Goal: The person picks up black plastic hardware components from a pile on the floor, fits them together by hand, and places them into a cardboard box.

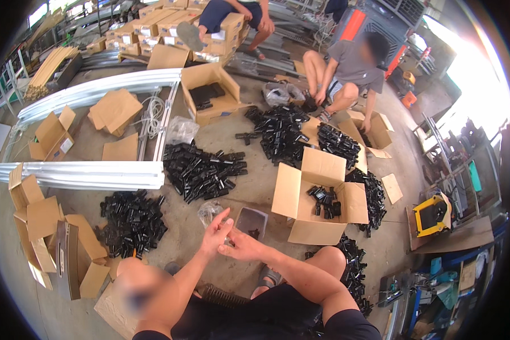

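Observation:
My two hands meet in front of my knees, above the concrete floor. My left hand (214, 236) has its fingers stretched out toward the far right. Against its palm side lies my right hand (242, 247), with the thumb apart and the fingertips partly hidden. No object shows in either hand. Just beyond them are a crumpled clear plastic bag (209, 212) and a flat plastic-wrapped packet (251, 222). An open cardboard box (317, 231) stands to the right, holding a few black plastic fittings (324, 202). Beyond my hands lies a heap of similar black fittings (201, 170).
More black heaps lie at left (131, 224), far centre (277, 133) and right (354, 266). Opened cartons (88, 243) stand at left. Silver metal profiles (85, 174) cross the floor. A co-worker (348, 73) sits at far right, reaching into a carton (379, 127); another person sits on stacked boxes.

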`<state>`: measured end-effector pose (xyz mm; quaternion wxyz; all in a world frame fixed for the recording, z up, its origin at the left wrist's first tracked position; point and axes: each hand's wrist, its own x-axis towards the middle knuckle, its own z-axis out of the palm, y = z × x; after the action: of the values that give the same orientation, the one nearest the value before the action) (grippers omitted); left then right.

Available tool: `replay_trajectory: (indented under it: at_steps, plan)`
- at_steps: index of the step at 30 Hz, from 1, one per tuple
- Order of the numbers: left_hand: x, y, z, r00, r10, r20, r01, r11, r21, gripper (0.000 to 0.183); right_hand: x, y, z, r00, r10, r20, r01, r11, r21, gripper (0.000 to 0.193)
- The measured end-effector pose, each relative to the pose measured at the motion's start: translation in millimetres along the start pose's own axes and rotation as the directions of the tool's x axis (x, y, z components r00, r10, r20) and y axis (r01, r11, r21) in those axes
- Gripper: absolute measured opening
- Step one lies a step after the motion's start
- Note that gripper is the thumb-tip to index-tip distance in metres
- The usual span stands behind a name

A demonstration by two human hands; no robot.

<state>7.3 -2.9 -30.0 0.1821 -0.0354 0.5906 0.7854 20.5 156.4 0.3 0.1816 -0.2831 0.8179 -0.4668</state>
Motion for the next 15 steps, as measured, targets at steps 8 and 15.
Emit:
replay_trajectory:
  at_steps: [8, 15]
  plan:
    - [-21, 11, 11, 0.991, 0.026, 0.129, -0.038, 0.995, 0.092, 0.063, -24, -6, 0, 0.965, 0.222, 0.141, -0.225, 0.974, 0.004, 0.084]
    - [-23, -14, 4, 0.988, 0.133, 0.073, -0.146, 0.962, 0.232, 0.083, -24, -3, 12, 0.996, 0.087, 0.018, -0.086, 0.993, -0.08, 0.096]
